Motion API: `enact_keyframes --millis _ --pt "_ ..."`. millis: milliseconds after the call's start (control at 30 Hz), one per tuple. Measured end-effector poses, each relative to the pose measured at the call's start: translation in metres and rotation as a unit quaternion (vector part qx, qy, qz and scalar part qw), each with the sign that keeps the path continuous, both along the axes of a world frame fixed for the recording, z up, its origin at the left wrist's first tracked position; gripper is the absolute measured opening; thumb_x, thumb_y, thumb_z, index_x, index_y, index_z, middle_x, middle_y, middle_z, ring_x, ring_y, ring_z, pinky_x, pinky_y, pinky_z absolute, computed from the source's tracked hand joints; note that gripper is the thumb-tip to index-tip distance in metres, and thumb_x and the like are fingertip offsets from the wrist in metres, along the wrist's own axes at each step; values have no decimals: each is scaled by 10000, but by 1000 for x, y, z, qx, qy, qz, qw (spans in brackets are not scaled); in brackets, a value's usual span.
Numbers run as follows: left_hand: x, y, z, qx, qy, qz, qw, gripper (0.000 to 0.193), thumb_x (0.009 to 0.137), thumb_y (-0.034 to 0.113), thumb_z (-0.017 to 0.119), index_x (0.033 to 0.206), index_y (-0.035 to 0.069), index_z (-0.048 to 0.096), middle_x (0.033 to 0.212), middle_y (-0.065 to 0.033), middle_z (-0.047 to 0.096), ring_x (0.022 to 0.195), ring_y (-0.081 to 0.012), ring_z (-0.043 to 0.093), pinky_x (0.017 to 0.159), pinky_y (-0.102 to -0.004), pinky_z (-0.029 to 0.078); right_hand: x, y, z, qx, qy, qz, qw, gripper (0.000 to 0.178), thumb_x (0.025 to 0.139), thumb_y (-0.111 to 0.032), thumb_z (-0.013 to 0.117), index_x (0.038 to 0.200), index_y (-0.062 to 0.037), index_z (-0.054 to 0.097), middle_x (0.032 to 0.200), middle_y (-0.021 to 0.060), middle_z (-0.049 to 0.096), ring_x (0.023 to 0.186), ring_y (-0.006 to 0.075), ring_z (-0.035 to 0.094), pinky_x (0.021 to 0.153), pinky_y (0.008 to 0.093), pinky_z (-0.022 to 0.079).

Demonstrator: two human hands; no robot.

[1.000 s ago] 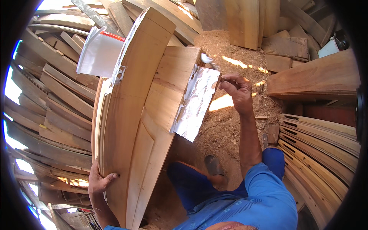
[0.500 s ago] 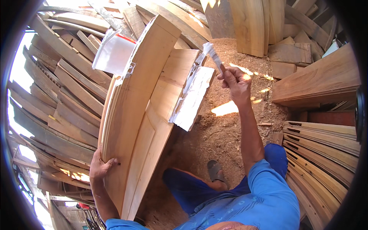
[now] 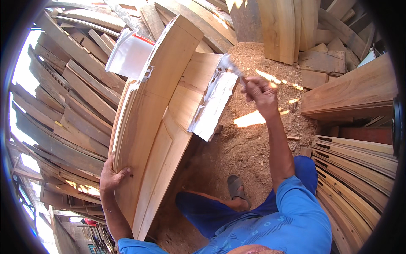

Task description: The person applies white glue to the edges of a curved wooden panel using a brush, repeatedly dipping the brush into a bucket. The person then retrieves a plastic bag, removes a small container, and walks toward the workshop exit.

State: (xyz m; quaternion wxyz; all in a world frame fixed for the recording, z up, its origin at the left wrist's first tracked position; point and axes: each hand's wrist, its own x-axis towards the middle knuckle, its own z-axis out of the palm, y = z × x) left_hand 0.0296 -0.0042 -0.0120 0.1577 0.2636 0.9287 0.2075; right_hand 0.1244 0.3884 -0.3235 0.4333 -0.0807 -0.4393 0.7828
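My left hand (image 3: 112, 178) grips the near left edge of a large curved wooden panel (image 3: 148, 110), its thumb on the upper face and its fingers hidden behind the edge. In my right hand (image 3: 263, 99) is a thin brush (image 3: 235, 69) with a white, pasty tip, blurred by motion. That tip is beside the panel's far right end, where white paste lies thickly along a ledge (image 3: 211, 114). More white paste runs down the panel's far end edge, next to a whitish translucent sheet or container (image 3: 132, 53) with a red strip.
Stacked curved boards (image 3: 80, 114) crowd the left side. Sawdust covers the floor (image 3: 249, 148). Tall planks (image 3: 281, 29) stand at the far side, a thick wooden piece (image 3: 351, 91) juts in from the right, and slotted strips (image 3: 355, 169) lie below it.
The brush tip has dipped slightly lower, nearer the pasted ledge, and some of the paste there looks thinner and patchier. My left hand keeps its hold on the panel.
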Motion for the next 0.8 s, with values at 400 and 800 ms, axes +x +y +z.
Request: enact_keyframes --millis 400,800 --pt "-2 -3 -5 7 15 4 1000 549 773 170 794 1239 -5 564 1012 -68 663 902 -147 627 795 -314 532 13 -7 -3 41 -55 8 998 140 962 -161 628 1022 -65 710 747 61 707 545 67 580 461 219 464" --pt "-7 -10 -4 -35 55 4 998 577 781 134 767 1292 -13 543 1040 -119 672 936 -184 638 857 -327 521 97 81 128 424 -250 1 870 121 909 -79 657 982 -6 719 702 32 637 591 79 533 512 279 421"
